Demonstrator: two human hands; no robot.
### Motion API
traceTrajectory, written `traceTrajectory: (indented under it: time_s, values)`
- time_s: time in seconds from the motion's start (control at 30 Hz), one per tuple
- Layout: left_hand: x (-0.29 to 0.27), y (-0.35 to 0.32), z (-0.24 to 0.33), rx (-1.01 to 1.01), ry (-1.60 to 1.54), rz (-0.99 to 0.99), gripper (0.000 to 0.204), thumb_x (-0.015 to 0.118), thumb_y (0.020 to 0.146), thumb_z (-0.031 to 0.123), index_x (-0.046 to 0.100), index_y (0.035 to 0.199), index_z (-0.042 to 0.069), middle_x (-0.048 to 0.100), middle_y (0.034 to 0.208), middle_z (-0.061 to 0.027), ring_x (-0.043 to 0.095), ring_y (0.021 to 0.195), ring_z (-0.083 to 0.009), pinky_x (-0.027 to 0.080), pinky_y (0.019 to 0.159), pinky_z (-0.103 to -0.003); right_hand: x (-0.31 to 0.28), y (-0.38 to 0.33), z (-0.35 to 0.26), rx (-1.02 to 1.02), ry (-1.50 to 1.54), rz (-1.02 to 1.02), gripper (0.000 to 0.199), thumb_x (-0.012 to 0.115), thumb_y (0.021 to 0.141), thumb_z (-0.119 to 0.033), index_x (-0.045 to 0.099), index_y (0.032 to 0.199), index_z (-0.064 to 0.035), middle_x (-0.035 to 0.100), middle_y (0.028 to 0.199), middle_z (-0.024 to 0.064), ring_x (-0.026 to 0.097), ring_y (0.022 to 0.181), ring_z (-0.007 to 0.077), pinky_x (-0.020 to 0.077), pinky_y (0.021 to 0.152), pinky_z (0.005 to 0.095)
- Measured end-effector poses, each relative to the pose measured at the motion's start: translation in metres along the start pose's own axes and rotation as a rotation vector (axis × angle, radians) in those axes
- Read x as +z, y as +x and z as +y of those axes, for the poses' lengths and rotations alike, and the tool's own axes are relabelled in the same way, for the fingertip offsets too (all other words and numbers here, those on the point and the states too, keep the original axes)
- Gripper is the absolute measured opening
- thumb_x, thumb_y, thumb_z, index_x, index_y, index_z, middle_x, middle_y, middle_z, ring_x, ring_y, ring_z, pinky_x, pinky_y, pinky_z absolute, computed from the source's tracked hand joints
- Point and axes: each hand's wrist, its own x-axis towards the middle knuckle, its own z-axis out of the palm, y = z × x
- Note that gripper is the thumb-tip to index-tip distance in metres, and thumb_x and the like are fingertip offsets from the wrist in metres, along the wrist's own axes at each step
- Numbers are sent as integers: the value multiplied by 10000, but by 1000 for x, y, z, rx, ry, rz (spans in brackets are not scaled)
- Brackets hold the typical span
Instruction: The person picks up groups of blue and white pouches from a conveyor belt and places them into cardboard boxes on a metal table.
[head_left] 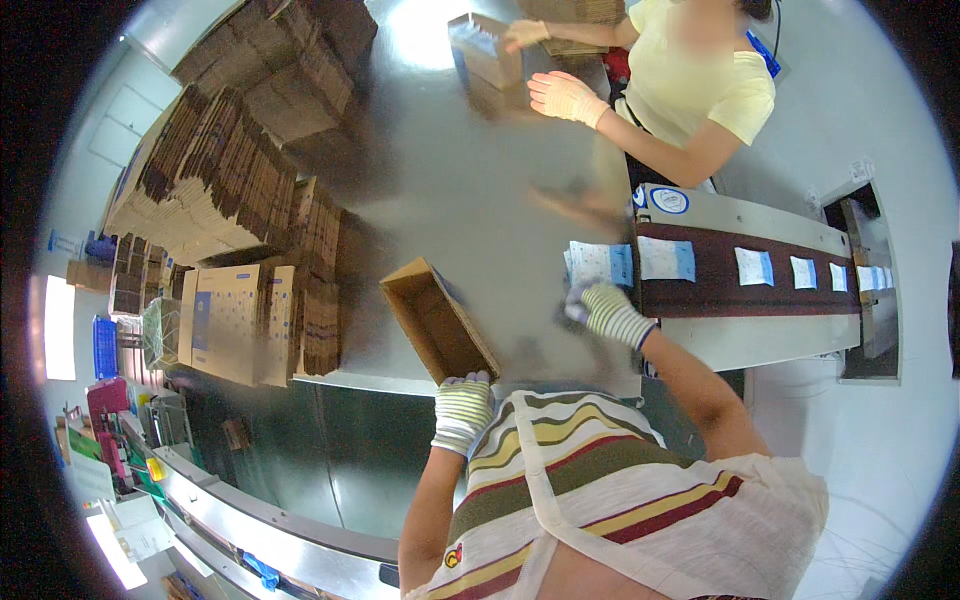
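An open, empty cardboard box (440, 325) lies tilted at the near side of the metal table. My left hand (463, 412), in a striped knit glove, grips its near end with the fingertips over the rim. In a matching glove, my right hand (612, 314) is just below a small stack of white and blue packets (598, 264) at the belt's end. Its fingertips are blurred, so their hold cannot be made out. More packets (666, 259) lie spaced along the dark conveyor belt (715, 296).
Tall stacks of flattened cartons (205, 190) stand along the left side of the metal table (450, 170). Across from me, a co-worker's gloved hands (568, 98) are near another box (487, 55) holding packets. A brownish blur (585, 208) crosses the table beside the conveyor.
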Motion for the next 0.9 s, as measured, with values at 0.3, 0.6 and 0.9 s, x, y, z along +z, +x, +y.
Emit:
traceTrajectory:
  time_s: [0.3,0.6,0.9]
  values:
    - [3,2,-1,-11,-27,3,189,552,728,218,571,834,64,603,762,-114,593,680,-291,447,659,-404,-62,89,127,97,-225,-276,394,661,716,-180,584,1091,-84,603,1079,170,558,1023,331,445,877,401]
    - [5,13,4,26,14,-47,168,514,774,247,561,837,98,611,750,-119,614,716,-274,452,665,-402,19,92,139,86,-257,-669,557,643,632,-514,684,925,-42,645,982,188,627,878,330,485,777,407]
    - [-11,11,7,21,-13,-46,173,527,735,195,556,858,78,614,763,-106,613,694,-259,447,669,-377,116,-32,-23,-74,-376,22,521,622,707,-357,534,1125,-60,595,1042,167,544,1004,317,348,942,499]
